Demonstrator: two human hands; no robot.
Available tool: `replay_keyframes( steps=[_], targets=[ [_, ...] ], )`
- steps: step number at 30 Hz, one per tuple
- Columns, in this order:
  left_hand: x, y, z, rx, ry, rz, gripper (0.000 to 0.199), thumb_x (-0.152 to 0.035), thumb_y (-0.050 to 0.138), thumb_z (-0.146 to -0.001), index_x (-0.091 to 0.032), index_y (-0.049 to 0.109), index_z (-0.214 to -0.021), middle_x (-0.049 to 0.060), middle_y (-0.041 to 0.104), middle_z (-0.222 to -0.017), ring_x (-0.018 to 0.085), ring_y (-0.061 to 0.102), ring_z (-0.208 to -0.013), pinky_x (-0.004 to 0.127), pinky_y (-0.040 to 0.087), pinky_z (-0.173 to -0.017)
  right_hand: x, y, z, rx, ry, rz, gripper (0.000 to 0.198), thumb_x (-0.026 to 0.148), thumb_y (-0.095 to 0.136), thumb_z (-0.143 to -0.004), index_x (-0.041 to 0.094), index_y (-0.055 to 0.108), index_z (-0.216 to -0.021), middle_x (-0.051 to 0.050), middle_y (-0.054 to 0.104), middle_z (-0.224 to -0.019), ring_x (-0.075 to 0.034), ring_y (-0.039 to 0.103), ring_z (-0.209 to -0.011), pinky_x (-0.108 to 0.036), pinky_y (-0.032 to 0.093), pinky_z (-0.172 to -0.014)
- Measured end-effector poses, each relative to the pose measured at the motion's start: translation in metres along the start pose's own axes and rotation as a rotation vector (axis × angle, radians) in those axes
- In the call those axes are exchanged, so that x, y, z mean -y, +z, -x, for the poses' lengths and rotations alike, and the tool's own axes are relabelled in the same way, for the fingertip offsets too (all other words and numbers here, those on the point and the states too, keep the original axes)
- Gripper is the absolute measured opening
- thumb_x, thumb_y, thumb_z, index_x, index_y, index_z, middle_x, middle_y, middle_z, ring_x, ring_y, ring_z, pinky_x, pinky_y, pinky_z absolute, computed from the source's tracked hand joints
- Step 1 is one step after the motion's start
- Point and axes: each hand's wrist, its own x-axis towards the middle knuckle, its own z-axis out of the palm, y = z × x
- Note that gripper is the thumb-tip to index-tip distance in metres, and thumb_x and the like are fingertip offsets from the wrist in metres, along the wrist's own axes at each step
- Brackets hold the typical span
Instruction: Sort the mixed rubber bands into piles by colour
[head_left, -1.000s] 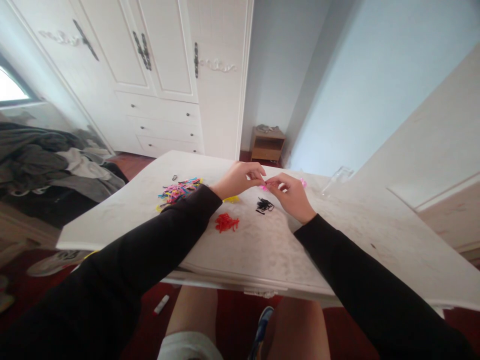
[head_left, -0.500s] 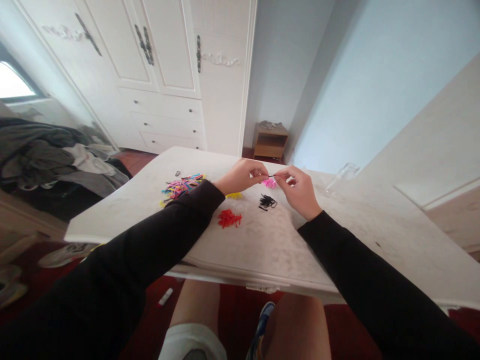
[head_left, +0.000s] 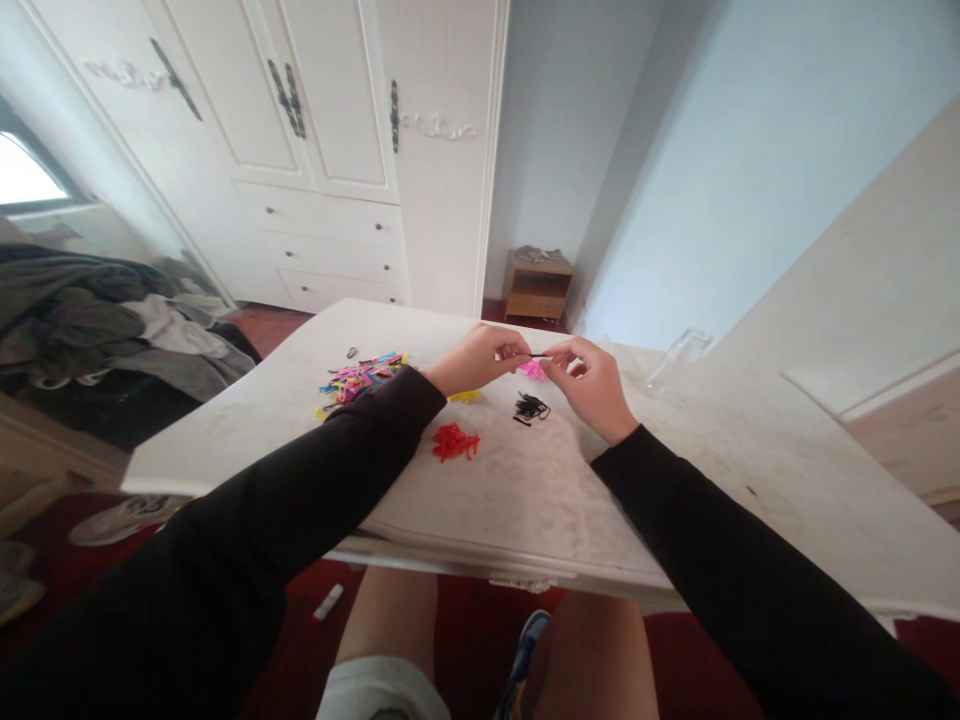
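Observation:
Between my two hands a short black rubber band (head_left: 538, 356) is stretched, pinched at one end by the fingertips of my left hand (head_left: 486, 358) and at the other by my right hand (head_left: 592, 383). Both hands hover over the far part of the white table (head_left: 510, 510). Just below them lies a pile of black bands (head_left: 531, 408). A pink pile (head_left: 534, 371) shows partly behind my fingers. Nearer to me is a red pile (head_left: 454, 443). My left wrist partly hides a yellow pile (head_left: 465, 397).
A mixed heap of coloured bands (head_left: 364, 380) lies on the table's left, partly behind my left sleeve. One loose band (head_left: 352, 352) rests beyond it. A clear glass or jar (head_left: 679, 360) lies on its side to the right. A white wardrobe (head_left: 322, 205) stands behind.
My hands keep hold of the black band, and it looks slightly thicker or turned now. The view has shifted slightly; the piles stay in place.

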Motion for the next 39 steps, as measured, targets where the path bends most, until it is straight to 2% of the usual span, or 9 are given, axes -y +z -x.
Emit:
replay_keyframes(
  steps=[14,16,20,21,23,30,39],
  targets=[
    [-0.002,0.001,-0.001,-0.047,-0.030,0.039,0.011,-0.022,0.068,-0.083,-0.016,0.072,-0.075,0.001,0.071,-0.065,0.012,0.062,-0.061,0.024,0.048,-0.064,0.001,-0.002,-0.004,0.002,-0.048,0.044,0.014,0.027,0.065,-0.087,0.020,0.065,-0.075,-0.002,0.067,-0.078,-0.016,0.058,-0.070,-0.031,0.045,-0.065],
    [0.000,-0.001,-0.001,-0.094,-0.054,0.032,0.010,-0.019,0.068,-0.080,-0.016,0.071,-0.071,0.001,0.070,-0.063,0.012,0.061,-0.060,0.024,0.047,-0.062,-0.002,-0.010,-0.008,-0.076,-0.032,0.062,0.011,0.024,0.064,-0.085,0.021,0.063,-0.074,-0.002,0.067,-0.078,-0.016,0.058,-0.070,-0.031,0.046,-0.065],
    [0.005,-0.008,-0.003,-0.202,-0.084,0.026,0.011,-0.013,0.065,-0.078,-0.015,0.069,-0.068,0.002,0.069,-0.062,0.012,0.061,-0.060,0.024,0.047,-0.061,-0.010,-0.029,-0.017,-0.337,0.028,0.089,0.009,0.021,0.061,-0.084,0.022,0.061,-0.075,-0.002,0.066,-0.076,-0.018,0.058,-0.072,-0.032,0.046,-0.063],
    [0.005,-0.009,-0.004,-0.208,-0.080,0.029,0.011,-0.012,0.065,-0.078,-0.015,0.069,-0.068,0.002,0.069,-0.062,0.012,0.062,-0.060,0.024,0.047,-0.062,-0.011,-0.031,-0.018,-0.361,0.036,0.085,0.008,0.021,0.061,-0.084,0.022,0.061,-0.075,-0.002,0.066,-0.076,-0.018,0.058,-0.072,-0.032,0.045,-0.063],
    [0.003,-0.008,-0.003,-0.194,-0.055,0.028,0.011,-0.012,0.065,-0.078,-0.015,0.069,-0.069,0.002,0.069,-0.064,0.012,0.062,-0.061,0.024,0.047,-0.063,-0.010,-0.030,-0.017,-0.327,0.032,0.067,0.007,0.022,0.061,-0.083,0.022,0.061,-0.076,-0.002,0.065,-0.077,-0.017,0.058,-0.072,-0.031,0.045,-0.062],
    [-0.013,0.001,0.000,-0.151,0.011,-0.008,0.010,-0.019,0.066,-0.086,-0.016,0.071,-0.077,0.003,0.072,-0.075,0.012,0.063,-0.067,0.025,0.050,-0.067,0.006,-0.011,-0.005,-0.044,-0.120,0.071,0.013,0.026,0.062,-0.089,0.021,0.065,-0.077,-0.002,0.065,-0.081,-0.016,0.059,-0.074,-0.030,0.044,-0.062],
    [-0.015,0.000,0.001,-0.201,0.095,-0.048,0.007,-0.019,0.068,-0.087,-0.016,0.073,-0.084,0.002,0.073,-0.077,0.011,0.063,-0.067,0.023,0.050,-0.068,0.006,-0.014,-0.005,-0.031,-0.150,0.054,0.013,0.029,0.065,-0.092,0.021,0.069,-0.082,-0.002,0.066,-0.082,-0.015,0.059,-0.074,-0.028,0.044,-0.061]
  ],
)
